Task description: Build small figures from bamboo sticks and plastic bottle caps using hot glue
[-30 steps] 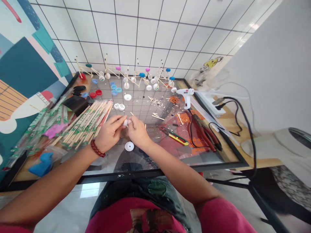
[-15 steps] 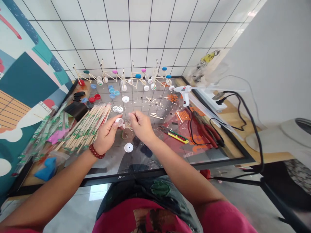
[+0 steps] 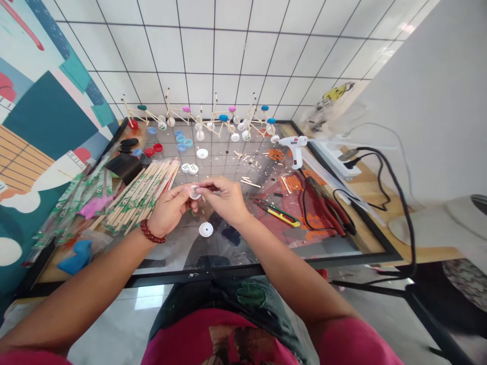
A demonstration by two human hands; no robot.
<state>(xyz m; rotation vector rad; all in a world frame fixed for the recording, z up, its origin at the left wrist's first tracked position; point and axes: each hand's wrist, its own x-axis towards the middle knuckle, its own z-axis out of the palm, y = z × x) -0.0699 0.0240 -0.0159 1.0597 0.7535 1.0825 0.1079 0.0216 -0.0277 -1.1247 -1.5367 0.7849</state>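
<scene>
A small white cap (image 3: 195, 192) is between my two hands, above the middle of the glass tabletop. My left hand (image 3: 171, 210), with a red bead bracelet at the wrist, pinches the cap's left side. From the right, my right hand (image 3: 225, 199) has its thumb and fingertips closed on the cap's other edge. On the glass just below them lies a white disc (image 3: 206, 229) with a dark centre hole. Two white wheel-like caps (image 3: 189, 168) and another white cap (image 3: 202, 153) lie beyond my hands.
Several stick models (image 3: 223, 118) line the back. Wrapped chopsticks (image 3: 140, 195) lie left, near blue caps (image 3: 181, 138) and red caps (image 3: 153, 149). A glue gun (image 3: 296, 150), a yellow cutter (image 3: 283, 218) and red-handled pliers (image 3: 335, 215) lie right, beside a power strip (image 3: 338, 159).
My right hand has moved left and come together with my left hand at the white cap, closing the gap between them. The whole view has shifted slightly.
</scene>
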